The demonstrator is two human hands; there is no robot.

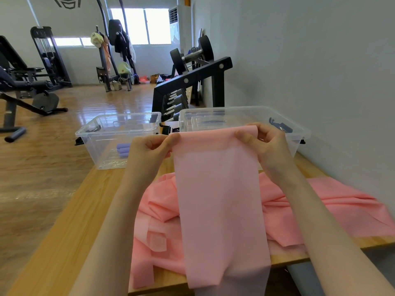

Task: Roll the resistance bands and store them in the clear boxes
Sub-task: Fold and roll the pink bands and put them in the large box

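So we are early on: our left hand [152,146] and right hand [264,138] pinch the top corners of a pink band [220,199], folded over but unrolled. Purple rolls [123,149] sit in the left box [96,133]; the right box [299,129] looks empty, with more pink bands [333,212] heaped on the table [70,221].

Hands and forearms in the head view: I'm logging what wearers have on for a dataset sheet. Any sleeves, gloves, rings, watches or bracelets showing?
Nothing worn shows. The left hand and the right hand are bare, without gloves, and no ring is visible on the fingers in view. Both forearms are uncovered from the wrists to the bottom of the frame: no sleeve edge, watch, bracelet or strap.
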